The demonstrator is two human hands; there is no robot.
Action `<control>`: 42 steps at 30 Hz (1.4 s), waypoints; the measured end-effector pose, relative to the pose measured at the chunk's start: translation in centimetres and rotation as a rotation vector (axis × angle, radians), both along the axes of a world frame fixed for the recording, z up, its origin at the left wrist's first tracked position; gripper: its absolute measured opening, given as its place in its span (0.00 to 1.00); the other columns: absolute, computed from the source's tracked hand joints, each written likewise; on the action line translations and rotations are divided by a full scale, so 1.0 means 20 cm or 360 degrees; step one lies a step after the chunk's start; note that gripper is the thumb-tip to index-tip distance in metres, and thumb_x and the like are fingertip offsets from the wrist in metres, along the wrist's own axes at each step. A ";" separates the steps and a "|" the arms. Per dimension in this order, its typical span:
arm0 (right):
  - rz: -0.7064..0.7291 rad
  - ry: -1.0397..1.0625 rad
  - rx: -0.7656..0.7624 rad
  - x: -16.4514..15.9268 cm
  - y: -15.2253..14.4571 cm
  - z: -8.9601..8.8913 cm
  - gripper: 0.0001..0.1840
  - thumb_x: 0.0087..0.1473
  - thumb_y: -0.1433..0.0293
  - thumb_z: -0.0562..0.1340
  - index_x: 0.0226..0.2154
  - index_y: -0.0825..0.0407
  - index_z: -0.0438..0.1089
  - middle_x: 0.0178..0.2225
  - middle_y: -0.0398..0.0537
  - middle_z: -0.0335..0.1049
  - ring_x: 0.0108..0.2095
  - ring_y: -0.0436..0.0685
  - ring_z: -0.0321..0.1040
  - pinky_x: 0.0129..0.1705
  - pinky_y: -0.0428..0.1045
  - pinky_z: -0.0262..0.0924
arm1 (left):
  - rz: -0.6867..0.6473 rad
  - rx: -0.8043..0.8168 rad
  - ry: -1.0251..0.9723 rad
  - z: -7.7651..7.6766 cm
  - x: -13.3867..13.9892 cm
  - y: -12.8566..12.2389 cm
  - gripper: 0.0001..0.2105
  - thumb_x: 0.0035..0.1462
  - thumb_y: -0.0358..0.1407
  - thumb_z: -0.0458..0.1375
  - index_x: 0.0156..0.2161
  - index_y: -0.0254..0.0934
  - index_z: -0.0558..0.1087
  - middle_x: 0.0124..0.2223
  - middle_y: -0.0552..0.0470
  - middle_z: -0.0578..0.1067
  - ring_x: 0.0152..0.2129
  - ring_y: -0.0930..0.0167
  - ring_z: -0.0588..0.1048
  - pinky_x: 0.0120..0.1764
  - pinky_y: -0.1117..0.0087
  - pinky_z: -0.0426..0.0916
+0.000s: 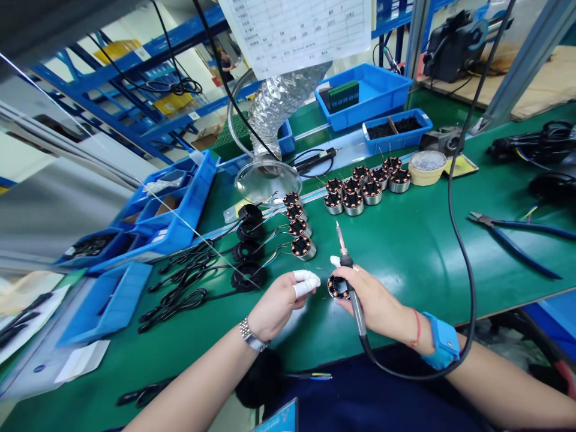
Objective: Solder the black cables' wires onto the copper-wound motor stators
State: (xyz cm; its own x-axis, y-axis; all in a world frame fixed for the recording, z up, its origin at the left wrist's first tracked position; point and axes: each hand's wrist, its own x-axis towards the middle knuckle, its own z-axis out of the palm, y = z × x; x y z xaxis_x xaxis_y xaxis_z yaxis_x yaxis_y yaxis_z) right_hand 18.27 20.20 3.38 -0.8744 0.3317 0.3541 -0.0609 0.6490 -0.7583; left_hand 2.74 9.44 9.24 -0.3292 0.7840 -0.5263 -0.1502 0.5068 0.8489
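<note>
My right hand [373,297] grips a soldering iron [357,309], its metal tip pointing up and away from me. The same hand also holds a small motor stator [337,287] with copper windings, between thumb and fingers. My left hand [283,297], with white finger cots on its fingertips, is pinched closed just left of that stator; whatever it may hold is too small to make out. Beyond my left hand, a column of stators [303,247] is joined by thin coloured wires to round black housings [248,275] with black cables [180,300].
More stators [353,203] stand grouped farther back, near a round tub [427,168]. Blue-handled pliers [517,231] lie at right. A fume duct with a clear hood [269,180] stands behind. Blue bins [171,204] line the left. The iron's cord [465,264] loops over my right forearm.
</note>
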 end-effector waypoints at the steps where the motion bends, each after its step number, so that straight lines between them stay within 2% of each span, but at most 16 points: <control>1: -0.0017 -0.0002 0.0003 0.00 -0.01 0.00 0.24 0.47 0.77 0.58 0.47 0.52 0.53 0.36 0.50 0.63 0.37 0.56 0.60 0.40 0.53 0.60 | -0.0020 -0.0054 0.0012 0.01 0.00 -0.01 0.11 0.46 0.39 0.58 0.27 0.31 0.67 0.24 0.57 0.61 0.16 0.81 0.50 0.20 0.75 0.41; 5: -0.0036 0.0000 0.0008 -0.01 -0.01 0.00 0.24 0.47 0.78 0.58 0.47 0.52 0.52 0.36 0.50 0.63 0.37 0.56 0.59 0.40 0.53 0.60 | -0.0178 -0.0235 0.0105 0.04 0.01 -0.04 0.13 0.47 0.42 0.58 0.24 0.31 0.65 0.21 0.58 0.59 0.15 0.81 0.48 0.19 0.74 0.40; 10: -0.0037 -0.0008 0.0005 -0.01 -0.01 0.00 0.23 0.47 0.78 0.58 0.46 0.52 0.53 0.38 0.50 0.63 0.38 0.56 0.60 0.41 0.53 0.60 | -0.0239 -0.0253 0.0124 0.04 0.04 -0.04 0.13 0.46 0.42 0.58 0.23 0.32 0.65 0.19 0.60 0.57 0.15 0.81 0.48 0.19 0.74 0.41; 15: -0.0035 -0.0012 0.0012 -0.01 -0.01 -0.01 0.24 0.47 0.77 0.58 0.47 0.51 0.53 0.40 0.51 0.62 0.40 0.57 0.61 0.42 0.54 0.61 | -0.0090 -0.0007 0.0116 0.00 0.06 0.00 0.12 0.42 0.41 0.60 0.27 0.32 0.68 0.21 0.57 0.63 0.16 0.80 0.54 0.20 0.76 0.47; 17: -0.0056 -0.0012 0.0021 -0.02 -0.01 -0.02 0.25 0.47 0.76 0.58 0.48 0.50 0.53 0.41 0.51 0.62 0.41 0.58 0.62 0.42 0.55 0.61 | -0.0141 0.0080 0.0192 0.00 0.06 -0.01 0.13 0.44 0.43 0.59 0.27 0.32 0.69 0.22 0.56 0.66 0.18 0.78 0.59 0.23 0.75 0.52; 19: -0.0092 -0.0011 0.0052 -0.02 -0.02 -0.03 0.25 0.48 0.74 0.59 0.49 0.49 0.53 0.42 0.52 0.62 0.42 0.59 0.63 0.43 0.56 0.61 | -0.0353 0.0085 0.0459 0.03 0.04 -0.04 0.13 0.48 0.43 0.56 0.28 0.33 0.70 0.26 0.53 0.69 0.22 0.75 0.64 0.26 0.74 0.57; 21: -0.0129 -0.0020 0.0092 -0.03 -0.01 -0.04 0.25 0.48 0.72 0.59 0.49 0.49 0.53 0.43 0.52 0.62 0.42 0.60 0.63 0.43 0.56 0.61 | -0.0658 0.0078 0.0986 0.07 0.03 -0.12 0.11 0.52 0.42 0.53 0.31 0.35 0.72 0.30 0.50 0.71 0.27 0.71 0.66 0.31 0.71 0.58; 23: -0.0151 -0.0037 0.0108 -0.03 -0.02 -0.04 0.24 0.49 0.71 0.59 0.49 0.49 0.53 0.44 0.52 0.62 0.40 0.59 0.64 0.42 0.55 0.62 | -0.1047 0.0024 0.1511 0.11 0.04 -0.23 0.09 0.54 0.39 0.52 0.31 0.36 0.72 0.29 0.49 0.72 0.28 0.69 0.66 0.31 0.70 0.58; 25: -0.0158 -0.0046 0.0102 -0.03 -0.02 -0.04 0.24 0.48 0.70 0.60 0.49 0.49 0.54 0.43 0.52 0.62 0.39 0.59 0.65 0.41 0.55 0.62 | -0.1435 -0.0076 0.1761 0.11 0.07 -0.34 0.09 0.55 0.35 0.52 0.28 0.36 0.71 0.26 0.49 0.71 0.26 0.69 0.64 0.27 0.70 0.56; 27: -0.0161 -0.0059 0.0101 -0.03 -0.02 -0.03 0.25 0.48 0.70 0.60 0.49 0.48 0.54 0.44 0.52 0.63 0.38 0.59 0.66 0.41 0.54 0.62 | -0.1604 -0.0174 0.1919 0.09 0.10 -0.43 0.11 0.55 0.33 0.51 0.23 0.34 0.69 0.23 0.49 0.69 0.25 0.69 0.63 0.24 0.70 0.55; 28: -0.0161 -0.0066 0.0100 -0.03 -0.02 -0.03 0.25 0.48 0.70 0.60 0.49 0.48 0.53 0.44 0.52 0.63 0.39 0.59 0.66 0.40 0.54 0.63 | -0.1613 -0.0196 0.1989 0.07 0.10 -0.46 0.12 0.55 0.32 0.51 0.21 0.34 0.68 0.23 0.49 0.68 0.24 0.69 0.63 0.24 0.70 0.55; 30: -0.0163 -0.0074 0.0100 -0.03 -0.02 -0.02 0.26 0.48 0.70 0.60 0.49 0.49 0.53 0.45 0.53 0.63 0.39 0.59 0.66 0.41 0.54 0.63 | -0.1500 -0.0195 0.2149 0.04 0.07 -0.49 0.13 0.56 0.29 0.49 0.21 0.34 0.67 0.23 0.49 0.68 0.24 0.69 0.62 0.23 0.70 0.55; 34: -0.0176 -0.0079 0.0108 -0.02 -0.02 -0.02 0.25 0.48 0.70 0.60 0.49 0.50 0.53 0.44 0.53 0.64 0.40 0.58 0.67 0.42 0.53 0.63 | -0.0986 -0.0153 0.2394 0.05 -0.04 -0.46 0.11 0.57 0.30 0.47 0.36 0.33 0.72 0.31 0.47 0.73 0.29 0.68 0.64 0.27 0.70 0.59; 36: -0.0180 -0.0082 0.0130 -0.02 -0.03 -0.01 0.25 0.49 0.70 0.60 0.49 0.50 0.53 0.44 0.53 0.64 0.41 0.58 0.67 0.42 0.53 0.63 | -0.0822 -0.0097 0.2276 0.05 -0.08 -0.44 0.12 0.58 0.31 0.46 0.43 0.35 0.71 0.34 0.48 0.74 0.31 0.68 0.65 0.30 0.70 0.61; 38: -0.0206 -0.0063 0.0172 -0.01 -0.04 0.02 0.24 0.49 0.69 0.60 0.48 0.50 0.53 0.44 0.53 0.64 0.41 0.58 0.67 0.42 0.53 0.64 | -0.0695 -0.0023 0.2027 0.03 -0.09 -0.42 0.13 0.58 0.34 0.48 0.46 0.38 0.69 0.33 0.49 0.74 0.31 0.69 0.66 0.32 0.70 0.62; 42: -0.0165 0.0086 0.0304 0.00 -0.09 0.13 0.21 0.49 0.71 0.60 0.46 0.49 0.56 0.42 0.52 0.66 0.38 0.57 0.68 0.40 0.51 0.64 | -0.0488 0.0113 0.1619 -0.03 -0.05 -0.39 0.12 0.55 0.39 0.52 0.42 0.40 0.73 0.29 0.50 0.72 0.27 0.71 0.67 0.31 0.71 0.63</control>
State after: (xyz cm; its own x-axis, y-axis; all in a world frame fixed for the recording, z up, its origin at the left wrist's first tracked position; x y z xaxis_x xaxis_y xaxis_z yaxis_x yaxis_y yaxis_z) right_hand 18.21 18.47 5.91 -0.8171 0.3412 0.4647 -0.0237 0.7856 -0.6183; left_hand 1.68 1.66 8.65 -0.3718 0.9261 -0.0645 0.7720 0.3470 0.5326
